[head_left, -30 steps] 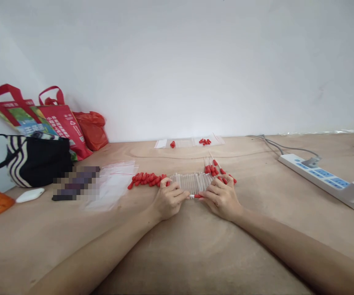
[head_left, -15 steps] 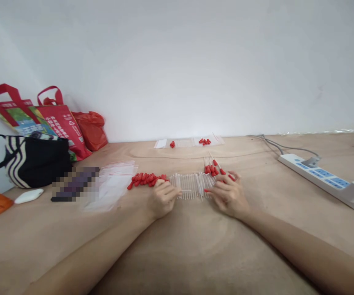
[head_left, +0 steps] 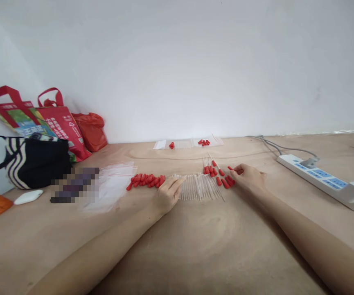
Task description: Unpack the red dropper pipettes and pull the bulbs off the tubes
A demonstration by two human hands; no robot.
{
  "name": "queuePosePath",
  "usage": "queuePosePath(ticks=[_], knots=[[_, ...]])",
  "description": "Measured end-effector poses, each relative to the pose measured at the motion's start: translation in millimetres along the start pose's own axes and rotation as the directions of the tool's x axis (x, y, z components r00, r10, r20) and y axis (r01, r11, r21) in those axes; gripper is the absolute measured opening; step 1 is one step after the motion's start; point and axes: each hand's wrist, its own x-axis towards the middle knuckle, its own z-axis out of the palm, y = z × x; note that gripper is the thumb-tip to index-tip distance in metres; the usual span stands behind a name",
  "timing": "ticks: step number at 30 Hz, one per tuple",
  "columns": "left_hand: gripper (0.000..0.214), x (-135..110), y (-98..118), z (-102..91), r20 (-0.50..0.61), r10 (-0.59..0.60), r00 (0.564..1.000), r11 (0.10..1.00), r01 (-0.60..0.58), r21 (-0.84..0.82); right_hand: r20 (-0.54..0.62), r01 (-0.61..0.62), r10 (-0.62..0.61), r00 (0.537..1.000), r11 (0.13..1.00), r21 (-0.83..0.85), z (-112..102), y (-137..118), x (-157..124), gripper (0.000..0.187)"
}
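Observation:
A row of thin clear glass dropper tubes (head_left: 197,187) lies side by side on the wooden table. My left hand (head_left: 168,196) rests at the row's left end, fingers together and closed on a tube there, mostly hidden under them. Left of it sits a cluster of red rubber bulbs (head_left: 144,179). My right hand (head_left: 249,177) pinches one red rubber bulb (head_left: 230,168) between thumb and fingertips. Several loose red bulbs (head_left: 225,183) lie just beside it. Behind the row, glass droppers (head_left: 209,169) with red bulbs form a small group.
Clear plastic bags (head_left: 115,180) lie at the left beside a blurred dark object (head_left: 75,186) and a white case (head_left: 28,197). A black bag (head_left: 44,162) and red shopping bags (head_left: 63,127) stand behind. A packet of parts (head_left: 184,143) lies by the wall; a power strip (head_left: 314,174) at right.
My right hand has moved right, away from the tubes, uncovering loose bulbs. My left hand's fingers have shifted onto the row; the tube sticking out of them no longer shows.

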Motion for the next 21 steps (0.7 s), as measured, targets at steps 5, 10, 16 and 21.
queuePosePath(ticks=[5, 10, 16, 21], knots=[[0.022, -1.0, -2.2, 4.3, 0.029, 0.064, 0.998, 0.998, -0.064, -0.011, 0.120, -0.032, 0.039, 0.992, 0.998, -0.057, 0.7, 5.6, 4.8, 0.027], [0.017, -0.7, 0.7, 1.6, 0.097, 0.095, 0.991, 0.992, -0.085, -0.096, 0.052, 0.039, -0.035, 0.998, 0.996, -0.077, 5.1, 4.8, 4.1, 0.034], [0.028, -0.8, -3.8, -2.2, 0.154, 0.126, 0.980, 0.987, -0.108, -0.121, 0.012, 0.167, -0.166, 0.986, 0.985, -0.053, 13.6, -3.4, 2.6, 0.035], [0.030, -1.5, -8.0, -2.6, 0.138, 0.171, 0.976, 0.985, -0.164, -0.057, 0.006, 0.167, -0.167, 0.986, 0.978, -0.124, 18.3, -10.1, 7.4, 0.038]])
